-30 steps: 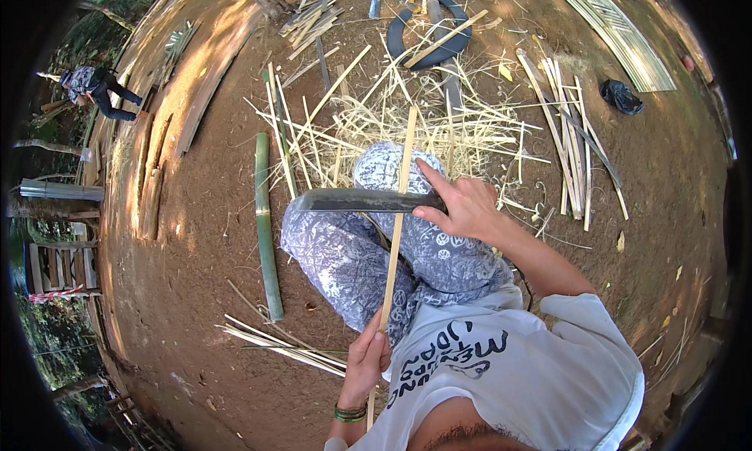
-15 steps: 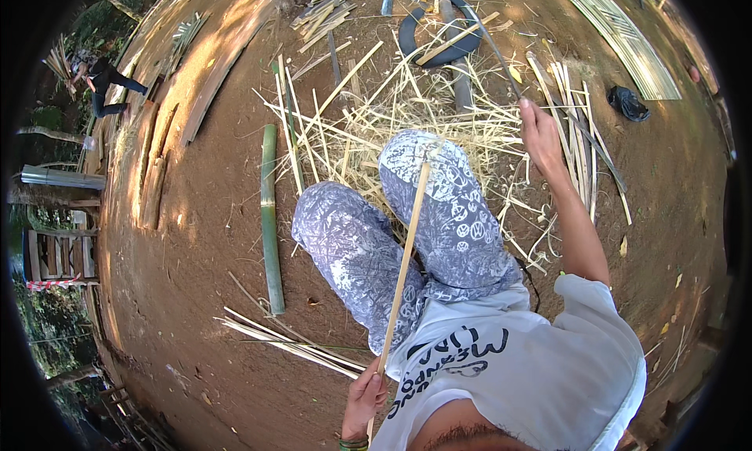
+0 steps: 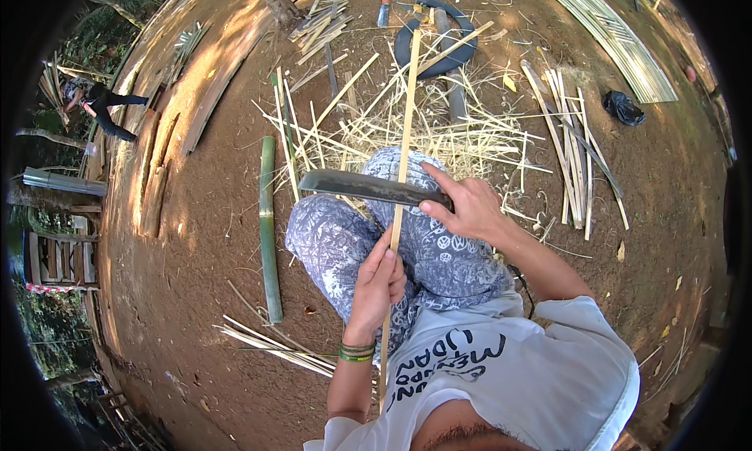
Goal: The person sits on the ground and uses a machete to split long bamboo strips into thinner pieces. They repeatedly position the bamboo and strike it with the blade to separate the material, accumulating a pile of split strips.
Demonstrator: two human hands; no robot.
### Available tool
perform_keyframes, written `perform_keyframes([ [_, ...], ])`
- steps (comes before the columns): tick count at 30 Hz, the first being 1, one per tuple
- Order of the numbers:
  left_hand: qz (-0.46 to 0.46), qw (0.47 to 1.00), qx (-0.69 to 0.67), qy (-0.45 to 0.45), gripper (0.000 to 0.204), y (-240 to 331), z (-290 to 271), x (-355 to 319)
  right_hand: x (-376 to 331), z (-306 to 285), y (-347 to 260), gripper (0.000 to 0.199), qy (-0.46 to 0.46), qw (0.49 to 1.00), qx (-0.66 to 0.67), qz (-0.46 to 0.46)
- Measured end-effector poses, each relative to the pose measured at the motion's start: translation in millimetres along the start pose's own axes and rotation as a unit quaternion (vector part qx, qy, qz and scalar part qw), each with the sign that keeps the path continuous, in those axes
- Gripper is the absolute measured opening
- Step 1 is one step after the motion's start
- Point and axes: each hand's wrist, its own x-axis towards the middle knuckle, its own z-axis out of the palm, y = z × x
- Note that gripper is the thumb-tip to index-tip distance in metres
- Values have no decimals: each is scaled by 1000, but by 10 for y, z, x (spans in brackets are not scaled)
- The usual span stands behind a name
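Note:
My left hand is closed around a long, pale bamboo strip, which runs from beside my body out over my knees. In my right hand is a machete, its dark, broad blade pointing left. The blade crosses the strip just beyond my left fingers, over my knees. My right index finger is stretched toward the strip, while the other fingers wrap the handle, mostly hiding it. Thin shavings and split strips lie heaped on the ground past my knees.
A green bamboo pole lies to the left, with thin strips below it. Farther off are a black ring, an orange-handled tool and a black plastic bag. Long strips lie at right. Another person stands far left.
My right hand has brought the machete from the far right back over my knees, across the strip. My left hand has moved forward, and the strip now reaches farther out.

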Motion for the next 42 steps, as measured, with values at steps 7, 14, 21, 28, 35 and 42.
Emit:
perform_keyframes([
  [7,-25,998,-47,-21,47,290,117,555,39,52,-122,87,-21,998,-46,-42],
  [14,-60,994,-87,-25,50,257,28,551,82,70,-100,84,-27,999,-31,-23],
  [21,-46,974,-213,-55,52,226,-20,659,92,66,-140,84,-50,998,-24,-43],
  [28,-23,964,-249,-93,67,230,-5,751,82,42,-161,86,-42,997,-33,-58],
  [35,-47,980,-183,-64,79,232,9,662,31,182,-80,88,19,995,-55,-79],
  [42,-41,980,-178,-78,76,219,9,475,-58,202,-121,90,44,994,-60,-82],
])
